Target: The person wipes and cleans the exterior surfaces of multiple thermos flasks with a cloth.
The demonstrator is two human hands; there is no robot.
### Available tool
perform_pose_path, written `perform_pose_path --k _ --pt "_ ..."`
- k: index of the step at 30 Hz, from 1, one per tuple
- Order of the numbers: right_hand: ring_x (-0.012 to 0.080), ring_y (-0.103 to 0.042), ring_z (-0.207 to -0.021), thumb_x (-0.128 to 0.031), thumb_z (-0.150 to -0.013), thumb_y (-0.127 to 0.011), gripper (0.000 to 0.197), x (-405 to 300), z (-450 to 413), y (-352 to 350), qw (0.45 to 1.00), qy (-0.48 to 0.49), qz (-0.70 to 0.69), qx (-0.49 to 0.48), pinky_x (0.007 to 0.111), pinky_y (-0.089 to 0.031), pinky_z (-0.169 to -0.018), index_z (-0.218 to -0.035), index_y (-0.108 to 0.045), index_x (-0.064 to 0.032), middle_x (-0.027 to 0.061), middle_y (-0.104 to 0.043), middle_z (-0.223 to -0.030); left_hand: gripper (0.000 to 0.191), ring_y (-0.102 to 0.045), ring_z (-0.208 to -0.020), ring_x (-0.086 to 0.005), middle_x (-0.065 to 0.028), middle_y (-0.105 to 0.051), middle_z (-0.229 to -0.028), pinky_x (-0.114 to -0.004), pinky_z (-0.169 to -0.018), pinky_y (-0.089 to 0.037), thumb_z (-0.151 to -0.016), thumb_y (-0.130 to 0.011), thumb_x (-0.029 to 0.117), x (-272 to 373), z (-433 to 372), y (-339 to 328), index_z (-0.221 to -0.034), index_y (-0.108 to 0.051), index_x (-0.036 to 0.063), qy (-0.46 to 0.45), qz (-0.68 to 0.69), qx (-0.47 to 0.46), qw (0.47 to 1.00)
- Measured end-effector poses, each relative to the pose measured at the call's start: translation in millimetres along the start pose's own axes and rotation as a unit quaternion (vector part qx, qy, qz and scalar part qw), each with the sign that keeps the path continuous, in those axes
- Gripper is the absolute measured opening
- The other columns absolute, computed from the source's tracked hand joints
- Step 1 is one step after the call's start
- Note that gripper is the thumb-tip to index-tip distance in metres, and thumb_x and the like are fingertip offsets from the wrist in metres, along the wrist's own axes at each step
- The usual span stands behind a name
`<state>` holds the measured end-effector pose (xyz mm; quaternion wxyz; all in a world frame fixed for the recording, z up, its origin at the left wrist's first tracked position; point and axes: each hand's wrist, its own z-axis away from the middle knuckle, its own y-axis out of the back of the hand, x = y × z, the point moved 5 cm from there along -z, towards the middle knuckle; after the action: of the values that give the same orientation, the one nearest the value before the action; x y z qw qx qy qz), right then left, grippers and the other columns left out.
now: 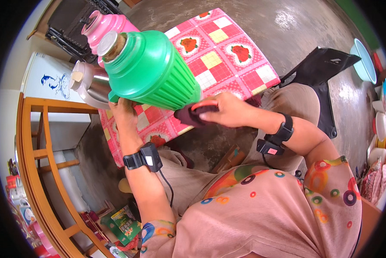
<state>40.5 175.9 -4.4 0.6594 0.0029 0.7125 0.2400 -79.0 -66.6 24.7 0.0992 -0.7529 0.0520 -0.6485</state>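
Observation:
A green ribbed plastic vacuum flask is tilted above the table, its stoppered neck pointing to the upper left. A cork stopper with a pale cap plugs that neck. My left hand grips the flask by its handle, and the flask's body hides some of the fingers. In my right hand is a bunched dark maroon cloth with an orange-red curved band. The cloth is pressed to the flask near its base. Behind the flask stand a pink flask and a steel-and-white jug, both partly covered.
A red-and-white rose-patterned cloth covers the low table. To the left are a wooden frame and a white cabinet with a dolphin picture. A black folding chair and a light-blue basin are at the right.

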Motion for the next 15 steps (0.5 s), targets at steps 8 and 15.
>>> perform_pose_path --k 8,15 --pt "0.0077 -0.055 -0.08 -0.008 -0.079 -0.063 0.027 -36 3 53 0.977 0.013 -0.2 0.068 0.025 -0.045 -0.072 -0.105 -0.062 0.0008 0.0038 -0.063 -0.086 0.017 -0.043 -0.053 -0.0067 0.0018 -0.051 -0.064 -0.021 -0.048 -0.032 -0.075 -0.044 -0.005 4 1 3 -0.08 -0.058 0.0038 0.007 -0.017 -0.009 1.0" --pt "0.025 -0.063 -0.081 -0.009 -0.075 -0.068 0.031 -50 10 19 0.981 0.148 0.109 0.054 0.032 -0.049 -0.073 -0.106 -0.062 -0.0044 0.0133 -0.064 -0.089 0.016 -0.046 -0.054 -0.0048 0.0025 -0.055 -0.066 -0.019 -0.048 -0.033 -0.08 -0.05 0.004 11 3 -6 -0.09 -0.063 0.0044 -0.009 -0.008 -0.076 0.997"
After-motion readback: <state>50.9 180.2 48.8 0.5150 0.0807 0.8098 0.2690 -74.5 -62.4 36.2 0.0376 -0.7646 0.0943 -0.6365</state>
